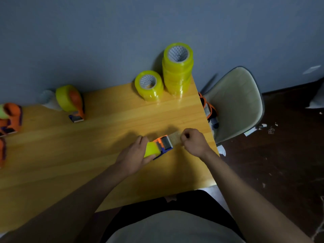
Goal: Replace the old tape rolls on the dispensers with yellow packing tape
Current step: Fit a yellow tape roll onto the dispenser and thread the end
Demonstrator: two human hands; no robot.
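A single wide-angle view from a camera worn on the person's head, looking forward and steeply down. The wooden counter (87, 155) fills the left and middle, running away to a grey-blue wall (105, 41) across the top. Both hands, left (135, 155) and right (194, 142), sit close below the lens near centre, forearms entering from the bottom corners. A chair (235, 102) and dark floor (280, 163) lie along the right edge. Edges bend from lens distortion.

Yellow tape rolls (178, 74), orange-blue dispenser (164, 143), honey-brown table (105, 137).
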